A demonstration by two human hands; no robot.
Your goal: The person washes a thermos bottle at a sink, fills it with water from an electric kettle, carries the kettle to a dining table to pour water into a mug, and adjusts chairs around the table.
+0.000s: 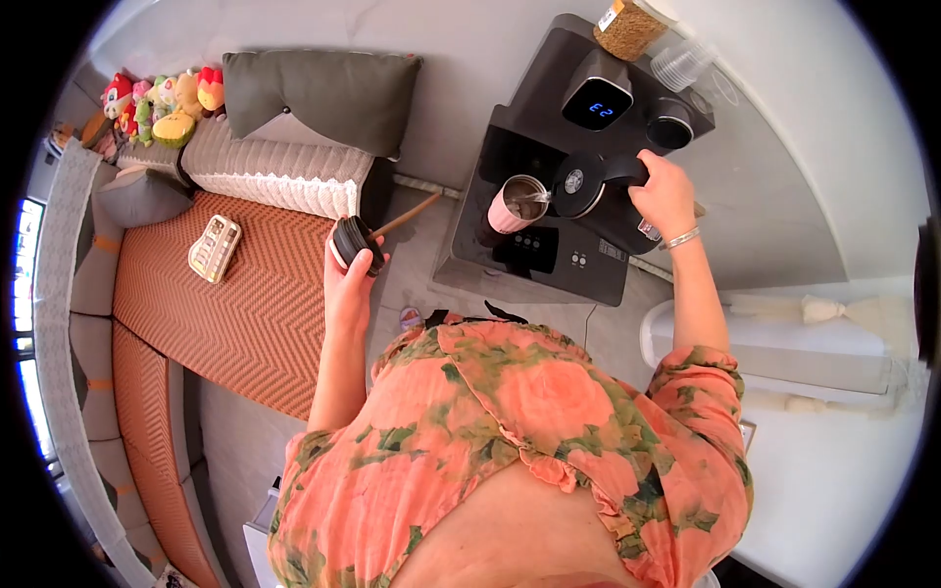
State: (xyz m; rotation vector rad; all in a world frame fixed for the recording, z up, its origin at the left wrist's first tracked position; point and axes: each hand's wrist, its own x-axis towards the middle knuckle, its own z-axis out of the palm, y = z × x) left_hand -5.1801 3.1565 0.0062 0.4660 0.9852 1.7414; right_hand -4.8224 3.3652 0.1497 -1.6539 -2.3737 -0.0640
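My right hand is closed round the handle of a black kettle, which is tilted to the left. From its spout a stream of water runs into a pink cup standing on the black dispenser. The cup is open at the top, and its inside looks metallic. Off to the left, my left hand holds a black lid with a brown straw sticking out of it, well apart from the cup.
The dispenser's display is lit. At its back stand a jar of grains and clear plastic cups. A sofa on the left bears a grey cushion, plush toys and a remote-like tray. A white basin-like unit is at right.
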